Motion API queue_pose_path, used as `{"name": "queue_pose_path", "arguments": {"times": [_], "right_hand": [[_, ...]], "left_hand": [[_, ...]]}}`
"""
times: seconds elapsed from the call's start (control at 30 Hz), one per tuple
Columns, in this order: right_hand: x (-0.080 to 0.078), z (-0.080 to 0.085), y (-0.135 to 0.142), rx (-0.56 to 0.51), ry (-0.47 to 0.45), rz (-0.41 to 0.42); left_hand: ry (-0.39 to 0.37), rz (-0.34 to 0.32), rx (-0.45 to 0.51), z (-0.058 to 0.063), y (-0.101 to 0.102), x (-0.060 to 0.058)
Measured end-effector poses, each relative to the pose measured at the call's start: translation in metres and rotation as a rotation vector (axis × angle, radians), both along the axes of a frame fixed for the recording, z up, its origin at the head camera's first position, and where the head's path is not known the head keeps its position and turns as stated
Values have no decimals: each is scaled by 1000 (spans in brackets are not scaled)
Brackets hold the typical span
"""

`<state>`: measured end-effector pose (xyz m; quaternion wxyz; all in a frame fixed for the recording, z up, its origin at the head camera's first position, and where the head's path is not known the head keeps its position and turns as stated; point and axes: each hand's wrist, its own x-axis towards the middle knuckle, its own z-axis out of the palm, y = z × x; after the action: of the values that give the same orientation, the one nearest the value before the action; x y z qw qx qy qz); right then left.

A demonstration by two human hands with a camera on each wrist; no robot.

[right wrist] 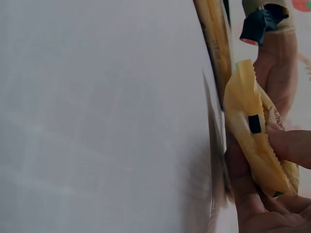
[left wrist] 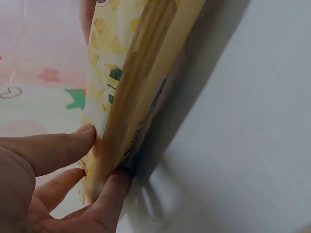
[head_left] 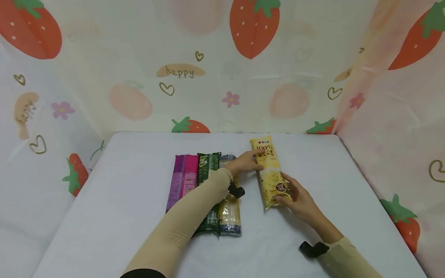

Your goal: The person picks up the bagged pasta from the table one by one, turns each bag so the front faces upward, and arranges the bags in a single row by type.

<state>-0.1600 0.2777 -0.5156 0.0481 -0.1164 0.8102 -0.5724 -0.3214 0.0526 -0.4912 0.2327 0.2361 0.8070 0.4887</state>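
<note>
A yellow packet of dried noodles [head_left: 271, 173] is held between both hands over the white table, slightly tilted in the head view. My left hand [head_left: 245, 162] pinches its upper left part; in the left wrist view the thumb presses the printed face while fingers [left wrist: 109, 199] reach under the edge. My right hand [head_left: 301, 202] grips the lower right end. The right wrist view shows that thumb [right wrist: 291, 145] on top of the crimped yellow end [right wrist: 248, 99] and fingers beneath. Left of it lies a blue-and-clear noodle packet [head_left: 229, 218], partly hidden by my left arm.
A green packet [head_left: 208, 164] and a purple-pink packet [head_left: 183, 175] lie side by side with the blue one, partly covered by my left sleeve [head_left: 187, 220]. The white table [head_left: 121, 185] is bounded by strawberry-print cloth [head_left: 215, 92] at the back and sides.
</note>
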Motion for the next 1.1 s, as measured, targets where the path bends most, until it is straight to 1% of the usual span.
{"name": "queue_pose_path", "arguments": {"times": [0.13, 0.3, 0.43, 0.5, 0.6, 0.67, 0.77, 0.9, 1.0, 1.1], "right_hand": [[-3, -1, 2, 31, -4, -6], [-4, 1, 5, 46, -31, -13], [-4, 4, 6, 137, -46, -45], [-4, 7, 6, 191, -58, -58], [-4, 12, 5, 257, -81, -57], [-5, 16, 4, 290, -92, -46], [-5, 22, 0, 317, -108, -33], [0, 27, -8, 402, -65, -52], [6, 32, -18, 461, 2, -88], [12, 36, -29, 447, 75, -97]], "left_hand": [[6, -26, -11, -5, 1, -5], [-5, -45, -1, -2, -2, -4], [-33, -68, 24, 1, -6, -1], [-39, -76, 19, 2, -7, 1], [-36, -85, -18, 3, -9, 3], [-31, -85, -50, 6, -13, 5], [-24, -79, -80, 11, -22, 6], [11, -79, -95, 15, -36, 4], [63, -71, -99, 16, -46, 1], [126, -49, -115, 16, -57, -1]]}}
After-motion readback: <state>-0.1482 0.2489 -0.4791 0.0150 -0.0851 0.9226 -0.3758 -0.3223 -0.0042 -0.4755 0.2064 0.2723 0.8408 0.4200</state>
